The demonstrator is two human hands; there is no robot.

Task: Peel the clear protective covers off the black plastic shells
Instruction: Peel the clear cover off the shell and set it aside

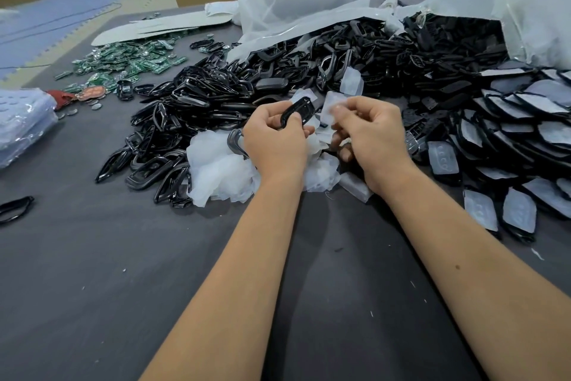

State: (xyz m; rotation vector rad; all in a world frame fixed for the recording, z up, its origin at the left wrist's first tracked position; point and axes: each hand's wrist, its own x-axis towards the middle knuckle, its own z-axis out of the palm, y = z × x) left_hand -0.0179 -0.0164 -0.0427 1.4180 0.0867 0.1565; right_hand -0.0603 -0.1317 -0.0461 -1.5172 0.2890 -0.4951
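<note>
Now you hold one shell between both hands, cover half off.

Nearest you, your left hand (275, 136) grips the black shell (298, 113), fingers curled round it; its long axis runs up and to the right, toward your right hand (367, 133). That hand pinches the clear cover (332, 105) just beside the shell's right end, so I judge the pull should go rightward, away from the left. Beyond lie peeled covers (222, 167), then the bare-shell heap (197, 108); covered shells (519, 133) sit nearer your right.

left grip (275, 136): black shell (298, 113) | right grip (369, 133): clear cover (332, 105) (pinched)
</note>
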